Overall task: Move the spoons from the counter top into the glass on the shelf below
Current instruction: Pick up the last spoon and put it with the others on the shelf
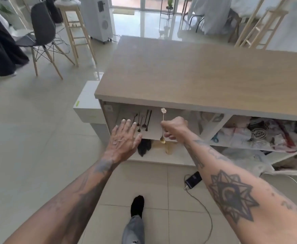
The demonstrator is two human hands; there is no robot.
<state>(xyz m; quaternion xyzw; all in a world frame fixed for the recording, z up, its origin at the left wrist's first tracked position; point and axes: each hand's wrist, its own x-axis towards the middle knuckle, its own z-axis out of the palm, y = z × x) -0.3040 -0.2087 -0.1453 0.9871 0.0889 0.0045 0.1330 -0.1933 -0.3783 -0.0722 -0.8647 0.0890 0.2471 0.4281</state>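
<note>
Gold spoon (163, 127) pinched upright in right hand (175, 128); left hand (124, 138) spread wide.

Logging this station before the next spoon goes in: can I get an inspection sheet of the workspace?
Surface: wooden counter top, bare.
Job's things: gold flower-ended spoon in right hand; dark spoons on white shelf; glass not clearly seen.
Clutter: Coffee-mate packet among bags, right compartment.
Grippers: left hand open, empty.
Cables: grey cord plugged into black phone on floor.
Surroundings: dark chair, wooden stool.
</note>
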